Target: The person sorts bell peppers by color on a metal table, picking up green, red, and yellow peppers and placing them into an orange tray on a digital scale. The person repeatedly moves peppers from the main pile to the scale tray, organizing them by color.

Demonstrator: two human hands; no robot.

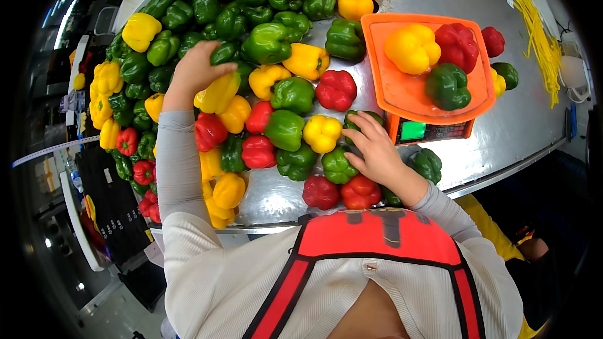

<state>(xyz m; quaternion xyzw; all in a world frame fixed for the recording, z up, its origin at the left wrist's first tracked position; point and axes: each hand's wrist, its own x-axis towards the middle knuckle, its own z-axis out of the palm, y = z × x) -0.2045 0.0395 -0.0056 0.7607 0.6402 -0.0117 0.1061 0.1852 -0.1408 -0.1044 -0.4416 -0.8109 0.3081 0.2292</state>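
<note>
My left hand [200, 68] reaches into the bell pepper pile, its thumb over a slightly blurred yellow bell pepper [217, 94] and its fingers near a green one [225, 52]. Whether it grips either cannot be told. My right hand [377, 150] lies with fingers spread, partly over a dark green pepper [352, 125]. Close by are a yellow pepper [322, 133], a green pepper [338, 165] and a red pepper [361, 191]. On the orange tray [400, 96] of a digital scale sit a yellow [412, 49], a red [457, 47] and a green pepper [447, 86].
The metal table [513, 122] curves along its front edge. Yellow ties [537, 42] lie at the far right. Several peppers stand behind the scale, and a green one [425, 165] is in front. A large mixed heap fills the left. Part of another person's hand shows at the top left.
</note>
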